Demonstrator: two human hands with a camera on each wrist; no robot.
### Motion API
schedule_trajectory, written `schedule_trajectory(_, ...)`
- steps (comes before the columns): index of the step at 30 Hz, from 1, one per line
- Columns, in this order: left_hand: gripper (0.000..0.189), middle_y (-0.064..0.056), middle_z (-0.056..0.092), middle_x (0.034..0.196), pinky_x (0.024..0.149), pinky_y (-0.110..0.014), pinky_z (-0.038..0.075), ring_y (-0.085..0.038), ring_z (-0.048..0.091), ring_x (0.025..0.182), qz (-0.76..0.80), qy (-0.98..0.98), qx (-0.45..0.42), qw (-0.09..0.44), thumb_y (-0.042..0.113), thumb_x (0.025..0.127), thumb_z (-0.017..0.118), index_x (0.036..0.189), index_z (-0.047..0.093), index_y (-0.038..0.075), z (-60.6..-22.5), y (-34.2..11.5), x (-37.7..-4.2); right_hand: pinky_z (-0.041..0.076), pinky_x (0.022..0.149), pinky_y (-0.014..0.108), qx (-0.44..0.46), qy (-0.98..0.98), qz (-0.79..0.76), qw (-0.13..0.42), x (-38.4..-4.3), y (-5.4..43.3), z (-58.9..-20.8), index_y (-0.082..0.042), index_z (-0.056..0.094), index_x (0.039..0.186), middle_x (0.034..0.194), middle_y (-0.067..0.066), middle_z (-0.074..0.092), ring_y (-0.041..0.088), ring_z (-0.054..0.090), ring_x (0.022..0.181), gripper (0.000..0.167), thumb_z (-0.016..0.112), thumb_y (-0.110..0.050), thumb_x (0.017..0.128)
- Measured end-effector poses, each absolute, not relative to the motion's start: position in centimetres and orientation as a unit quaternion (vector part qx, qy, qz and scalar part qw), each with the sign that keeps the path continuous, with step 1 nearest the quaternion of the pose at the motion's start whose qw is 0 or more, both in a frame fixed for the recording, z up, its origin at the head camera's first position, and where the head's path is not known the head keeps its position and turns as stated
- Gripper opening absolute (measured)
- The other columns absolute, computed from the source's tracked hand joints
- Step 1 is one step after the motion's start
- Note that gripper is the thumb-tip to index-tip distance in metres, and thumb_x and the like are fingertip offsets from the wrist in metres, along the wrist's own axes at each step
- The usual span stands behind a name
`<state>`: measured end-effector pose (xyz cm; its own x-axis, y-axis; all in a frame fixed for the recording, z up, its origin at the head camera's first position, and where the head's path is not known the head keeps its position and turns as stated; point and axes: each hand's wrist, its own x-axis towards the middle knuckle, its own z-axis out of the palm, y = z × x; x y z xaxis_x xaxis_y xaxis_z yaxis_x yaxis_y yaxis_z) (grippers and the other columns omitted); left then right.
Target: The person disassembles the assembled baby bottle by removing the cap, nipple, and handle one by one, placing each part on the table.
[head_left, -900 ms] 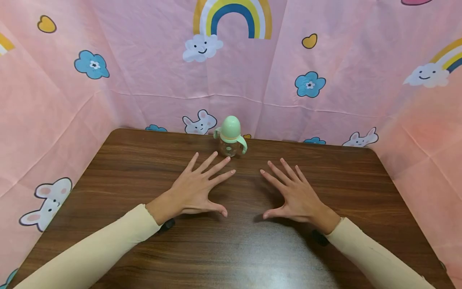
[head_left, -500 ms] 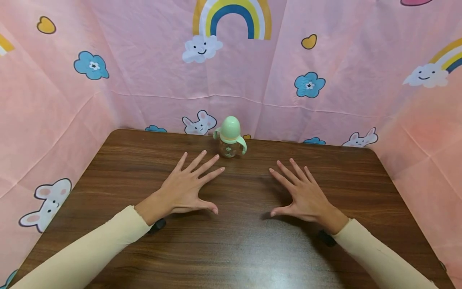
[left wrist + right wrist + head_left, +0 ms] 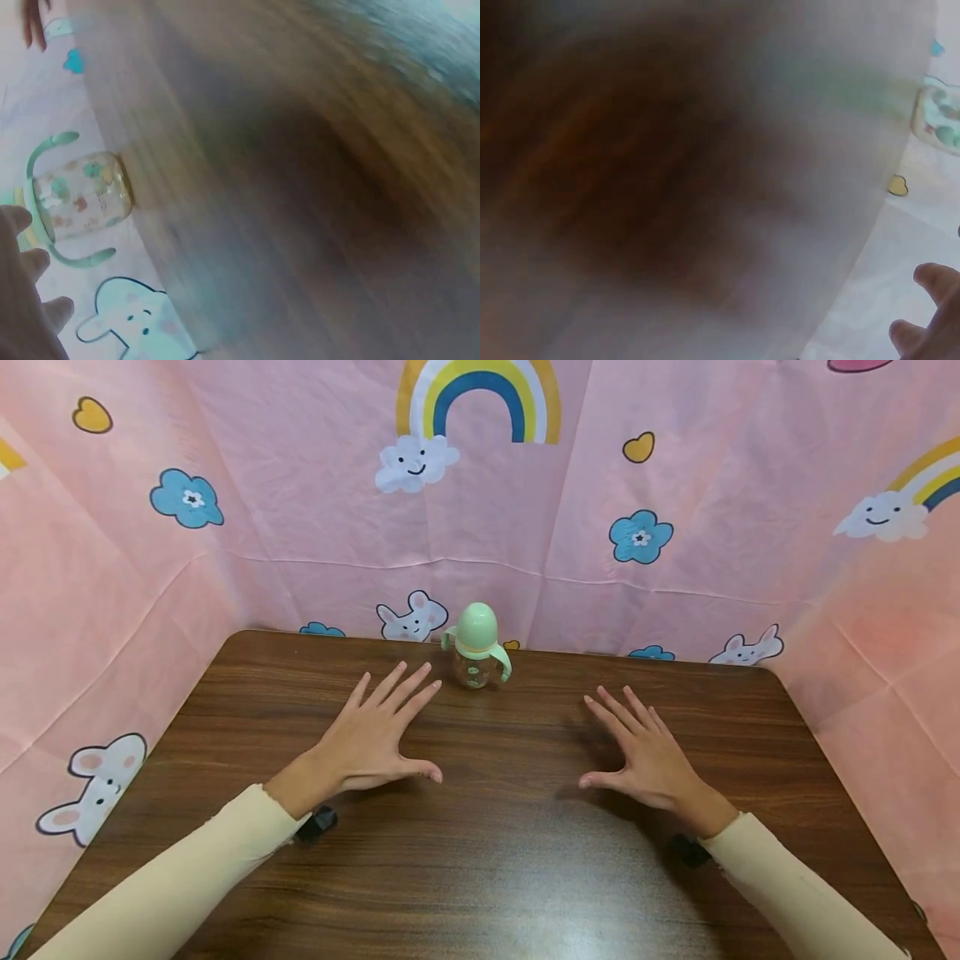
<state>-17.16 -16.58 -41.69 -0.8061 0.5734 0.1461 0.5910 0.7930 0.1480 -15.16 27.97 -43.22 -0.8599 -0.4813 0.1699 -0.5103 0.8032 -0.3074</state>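
Observation:
A baby bottle with a pale green domed cap, two green side handles and a clear printed body stands upright near the table's back edge. In the left wrist view the bottle lies sideways across the picture, its cap partly hidden behind fingertips. My left hand, palm down with fingers spread, is over the table in front of the bottle and to its left. To the right, my right hand is likewise spread, thumb pointing inward. Neither hand holds anything. Only the bottle's base shows in the right wrist view.
The dark wood-grain table fills the lower middle. Pink printed cloth rises behind it and along both sides, close against the table's edges. A small black device sits under the left wrist, another under the right.
Both hands have moved apart, the left one leftward away from the bottle and the right one rightward. The bottle stays where it stood.

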Motion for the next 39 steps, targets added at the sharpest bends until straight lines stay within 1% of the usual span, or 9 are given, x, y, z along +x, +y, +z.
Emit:
schedule_trajectory(2,0.126,-0.002,0.010,0.185,0.126,-0.076,0.012,-0.035,0.010,0.169,-0.120,-0.947,-0.296,0.039,0.084,0.084,0.075,0.178,0.020,0.021,-41.6,-16.7,-17.5,0.017,0.120,0.083,0.254,-0.945,0.203,0.037,-15.5,28.0,-43.0,-0.026,0.027,0.177,0.182,0.007,0.022,0.049,0.012,0.166,0.114,0.075,-0.079,0.088)
schedule_trajectory(5,0.125,-0.003,0.010,0.185,0.126,-0.076,0.012,-0.035,0.009,0.169,-0.173,-0.944,-0.280,0.028,0.072,0.086,0.083,0.178,0.017,0.019,-41.5,-16.7,-18.3,0.017,0.121,0.082,0.245,-0.936,0.251,0.029,-16.1,27.9,-42.7,-0.023,0.027,0.177,0.182,0.009,0.023,0.051,0.012,0.165,0.113,0.083,-0.067,0.090)
schedule_trajectory(9,0.126,-0.005,0.015,0.184,0.126,-0.074,0.017,-0.038,0.013,0.168,-0.263,-0.926,-0.269,0.027,0.080,0.087,0.076,0.178,0.017,0.017,-41.2,-16.6,-19.5,0.015,0.120,0.083,0.230,-0.913,0.336,-0.004,-16.9,27.3,-42.0,-0.021,0.024,0.177,0.182,0.010,0.021,0.050,0.007,0.166,0.106,0.085,-0.050,0.096)
schedule_trajectory(13,0.128,-0.010,0.020,0.182,0.126,-0.072,0.023,-0.040,0.017,0.167,-0.364,-0.897,-0.249,0.019,0.087,0.083,0.071,0.178,0.019,0.019,-40.9,-16.0,-20.8,0.015,0.120,0.083,0.214,-0.881,0.421,-0.035,-17.8,26.4,-41.2,-0.022,0.022,0.178,0.183,0.010,0.019,0.045,0.008,0.167,0.096,0.079,-0.044,0.103)
schedule_trajectory(19,0.109,-0.007,0.029,0.179,0.127,-0.066,0.028,-0.032,0.024,0.165,-0.457,-0.871,-0.180,0.018,0.053,0.091,0.090,0.176,0.027,0.024,-40.4,-14.2,-22.8,0.018,0.125,0.075,0.201,-0.832,0.515,-0.048,-19.4,23.9,-40.7,-0.021,0.023,0.177,0.181,0.010,0.022,0.036,0.014,0.167,0.086,0.072,-0.040,0.109)
schedule_trajectory(23,0.100,-0.011,0.035,0.176,0.128,-0.058,0.030,-0.031,0.029,0.163,-0.508,-0.848,-0.151,0.006,0.038,0.095,0.090,0.173,0.033,0.015,-40.5,-13.1,-24.2,0.021,0.126,0.072,0.177,-0.792,0.582,-0.046,-20.6,21.7,-41.0,-0.016,0.025,0.176,0.177,0.018,0.030,0.039,0.018,0.165,0.077,0.065,-0.030,0.112)
schedule_trajectory(27,0.098,-0.014,0.036,0.175,0.128,-0.055,0.032,-0.034,0.031,0.162,-0.533,-0.836,-0.131,-0.010,0.031,0.094,0.092,0.172,0.035,0.010,-40.7,-12.4,-25.5,0.028,0.126,0.064,0.138,-0.753,0.643,-0.026,-21.9,19.1,-41.4,-0.008,0.032,0.172,0.170,0.022,0.040,0.043,0.030,0.160,0.071,0.065,-0.019,0.110)
schedule_trajectory(33,0.098,-0.012,0.039,0.173,0.125,-0.062,0.033,-0.042,0.036,0.157,-0.518,-0.845,-0.133,-0.001,0.028,0.090,0.095,0.170,0.041,0.012,-40.8,-11.5,-26.8,0.041,0.119,0.058,0.093,-0.746,0.660,0.002,-23.6,15.4,-42.1,-0.006,0.045,0.165,0.160,0.022,0.052,0.039,0.048,0.148,0.070,0.077,-0.012,0.103)
schedule_trajectory(39,0.096,-0.009,0.043,0.171,0.126,-0.060,0.032,-0.036,0.038,0.157,-0.492,-0.859,-0.144,0.010,0.025,0.089,0.096,0.168,0.044,0.012,-41.2,-10.8,-27.6,0.050,0.111,0.056,0.096,-0.768,0.633,0.008,-24.3,12.8,-42.4,-0.007,0.051,0.163,0.156,0.017,0.058,0.037,0.057,0.140,0.070,0.079,-0.004,0.100)
